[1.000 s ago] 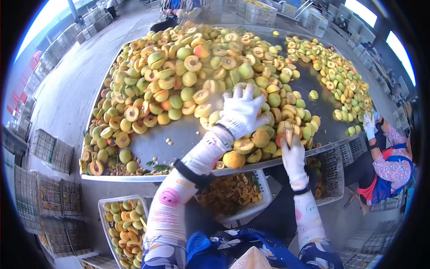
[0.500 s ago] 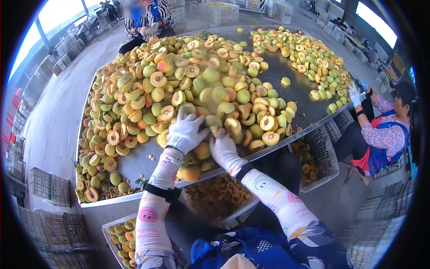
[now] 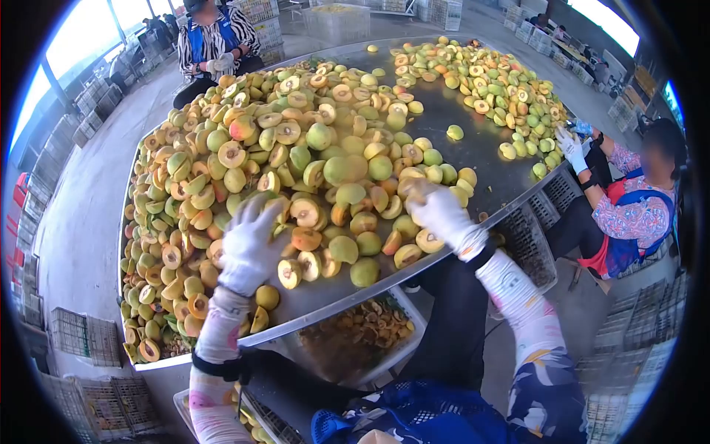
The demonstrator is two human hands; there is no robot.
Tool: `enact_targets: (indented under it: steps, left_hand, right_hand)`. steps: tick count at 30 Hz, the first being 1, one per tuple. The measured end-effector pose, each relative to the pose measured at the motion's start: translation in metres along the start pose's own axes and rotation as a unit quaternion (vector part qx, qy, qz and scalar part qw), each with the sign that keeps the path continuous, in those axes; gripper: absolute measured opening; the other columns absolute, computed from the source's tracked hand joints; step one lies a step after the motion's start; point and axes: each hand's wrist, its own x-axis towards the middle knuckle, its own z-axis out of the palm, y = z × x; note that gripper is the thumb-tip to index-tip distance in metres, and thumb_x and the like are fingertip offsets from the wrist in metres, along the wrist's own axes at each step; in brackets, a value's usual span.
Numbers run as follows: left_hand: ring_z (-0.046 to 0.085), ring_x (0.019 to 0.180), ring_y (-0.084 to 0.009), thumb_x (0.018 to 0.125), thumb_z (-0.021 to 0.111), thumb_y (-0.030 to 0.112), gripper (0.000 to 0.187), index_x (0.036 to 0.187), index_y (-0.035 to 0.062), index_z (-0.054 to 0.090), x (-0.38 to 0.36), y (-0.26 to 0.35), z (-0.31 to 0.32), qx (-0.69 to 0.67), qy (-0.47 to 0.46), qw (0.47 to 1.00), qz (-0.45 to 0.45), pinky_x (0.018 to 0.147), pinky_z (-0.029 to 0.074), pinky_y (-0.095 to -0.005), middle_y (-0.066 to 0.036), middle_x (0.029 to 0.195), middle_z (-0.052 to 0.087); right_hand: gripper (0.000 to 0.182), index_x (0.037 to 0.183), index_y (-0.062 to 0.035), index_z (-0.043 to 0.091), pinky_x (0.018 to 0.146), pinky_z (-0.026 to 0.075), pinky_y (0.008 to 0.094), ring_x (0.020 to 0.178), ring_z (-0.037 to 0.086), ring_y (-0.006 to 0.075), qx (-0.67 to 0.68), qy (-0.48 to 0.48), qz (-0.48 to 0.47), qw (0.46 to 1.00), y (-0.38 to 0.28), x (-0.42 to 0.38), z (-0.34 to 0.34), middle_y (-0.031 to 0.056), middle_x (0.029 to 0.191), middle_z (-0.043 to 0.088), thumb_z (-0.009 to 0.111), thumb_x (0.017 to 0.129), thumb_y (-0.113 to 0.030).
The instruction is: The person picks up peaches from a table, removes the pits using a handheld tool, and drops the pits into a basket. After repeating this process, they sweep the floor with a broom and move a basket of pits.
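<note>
A big heap of halved, peach-like stone fruit [image 3: 288, 133], yellow-green with some red blush, covers much of the metal table [image 3: 310, 300]. My left hand [image 3: 251, 248], in a white glove, is over the near left part of the heap with its fingers spread. Just right of it lie cut halves [image 3: 290, 274] showing brown centres. My right hand [image 3: 444, 214], gloved too, reaches to the heap's near right side. Its fingertips are blurred and overlap the fruit there, so whether they grip a piece I cannot tell.
Below the table edge a crate [image 3: 355, 329] holds fruit scraps, with another crate [image 3: 526, 244] to its right. One person [image 3: 621, 200] sits at the right by a second fruit pile [image 3: 495, 89]; another person [image 3: 218, 44] sits across. Stacked crates [image 3: 89, 337] stand at left.
My hands have moved apart, the left one to the left and the right one to the right. Fruit has spread over the near edge area between them. The view has shifted slightly.
</note>
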Motion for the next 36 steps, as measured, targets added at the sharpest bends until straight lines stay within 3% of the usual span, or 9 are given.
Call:
enact_targets:
  steps: [2, 7, 9, 19, 26, 31, 32, 34, 36]
  left_hand:
    - [0.053, 0.114, -0.0364, 0.074, 0.075, 0.026, 0.048, 0.118, 0.0126, 0.061, 0.051, 0.063, 0.031, -0.084, -0.036, 0.991, 0.099, 0.093, 0.047, -0.0455, -0.015, 0.124, 0.055]
    - [0.045, 0.12, -0.0402, 0.073, 0.069, 0.051, 0.055, 0.119, 0.0224, 0.062, 0.11, 0.141, 0.161, -0.136, -0.045, 0.988, 0.05, 0.089, 0.039, -0.064, -0.017, 0.131, 0.048]
    - [0.034, 0.13, -0.0462, 0.075, 0.063, 0.06, 0.059, 0.121, 0.0233, 0.065, 0.123, 0.156, 0.174, -0.206, -0.219, 0.954, -0.014, 0.093, 0.03, -0.0743, -0.019, 0.143, 0.04]
    - [0.04, 0.126, -0.0384, 0.082, 0.053, 0.062, 0.052, 0.109, 0.0223, 0.074, 0.058, 0.1, 0.142, -0.185, -0.271, 0.941, -0.079, 0.093, 0.039, -0.0574, -0.01, 0.13, 0.055]
    - [0.051, 0.114, -0.035, 0.086, 0.058, 0.041, 0.038, 0.104, 0.0105, 0.074, -0.012, 0.033, 0.098, -0.057, -0.132, 0.984, -0.104, 0.094, 0.039, -0.0545, -0.011, 0.118, 0.062]
    - [0.051, 0.115, -0.0328, 0.084, 0.06, 0.023, 0.029, 0.106, 0.0082, 0.072, -0.064, 0.025, 0.029, -0.06, -0.044, 0.98, -0.185, 0.098, 0.035, -0.0489, -0.012, 0.116, 0.063]
    - [0.051, 0.114, -0.0322, 0.084, 0.059, 0.023, 0.029, 0.106, 0.008, 0.071, -0.071, 0.027, 0.032, -0.052, -0.01, 0.975, -0.215, 0.095, 0.037, -0.0467, -0.012, 0.115, 0.063]
    - [0.053, 0.11, -0.0313, 0.084, 0.058, 0.022, 0.026, 0.104, 0.0086, 0.069, -0.097, 0.035, 0.021, -0.09, 0.047, 0.964, -0.244, 0.094, 0.038, -0.0478, -0.013, 0.111, 0.062]
    - [0.054, 0.107, -0.0316, 0.084, 0.059, 0.023, 0.025, 0.102, 0.0089, 0.067, -0.127, 0.041, 0.019, -0.092, 0.086, 0.959, -0.255, 0.092, 0.039, -0.0488, -0.014, 0.107, 0.062]
  right_hand:
    - [0.032, 0.106, -0.0102, 0.065, 0.073, 0.052, 0.0485, 0.083, 0.065, 0.0399, -0.208, -0.038, 0.108, 0.971, 0.103, 0.015, -0.037, 0.0207, 0.089, 0.067, 0.055, 0.088, -0.034]
    - [0.058, 0.147, -0.0046, 0.035, 0.116, 0.02, 0.0299, 0.144, 0.025, 0.0228, 0.163, -0.135, 0.139, 0.967, 0.246, 0.026, -0.003, 0.0104, 0.152, 0.036, 0.052, 0.096, -0.028]
    - [0.049, 0.143, -0.0068, 0.039, 0.095, 0.046, 0.0323, 0.112, 0.056, 0.0195, 0.295, -0.098, 0.294, 0.904, 0.238, 0.022, 0.022, 0.0091, 0.129, 0.055, 0.051, 0.097, -0.019]
    - [0.036, 0.125, -0.0058, 0.051, 0.083, 0.05, 0.0332, 0.095, 0.062, 0.0189, 0.46, -0.075, 0.279, 0.839, 0.119, -0.01, 0.079, 0.0056, 0.111, 0.062, 0.056, 0.098, -0.029]
    - [0.041, 0.125, -0.0074, 0.055, 0.09, 0.048, 0.0381, 0.105, 0.06, 0.0219, 0.517, -0.183, 0.291, 0.784, 0.041, -0.002, 0.154, 0.0059, 0.116, 0.062, 0.052, 0.097, -0.038]
    - [0.034, 0.123, -0.0066, 0.055, 0.092, 0.047, 0.0368, 0.105, 0.06, 0.0234, 0.302, -0.333, -0.05, 0.892, -0.024, 0.003, 0.195, 0.0077, 0.116, 0.062, 0.046, 0.098, -0.028]
    - [0.035, 0.124, -0.0061, 0.053, 0.093, 0.046, 0.0369, 0.105, 0.06, 0.0239, 0.448, -0.298, 0.145, 0.831, -0.063, -0.008, 0.183, 0.009, 0.117, 0.062, 0.045, 0.097, -0.025]
    - [0.035, 0.118, -0.0027, 0.055, 0.084, 0.048, 0.035, 0.095, 0.06, 0.0225, 0.37, -0.288, 0.018, 0.883, -0.03, 0.011, 0.192, 0.0087, 0.108, 0.063, 0.051, 0.095, -0.029]
    - [0.036, 0.108, -0.0041, 0.057, 0.058, 0.051, 0.0313, 0.062, 0.056, 0.0164, 0.326, -0.271, 0.221, 0.879, -0.073, 0.003, 0.145, 0.0028, 0.087, 0.059, 0.065, 0.086, -0.032]
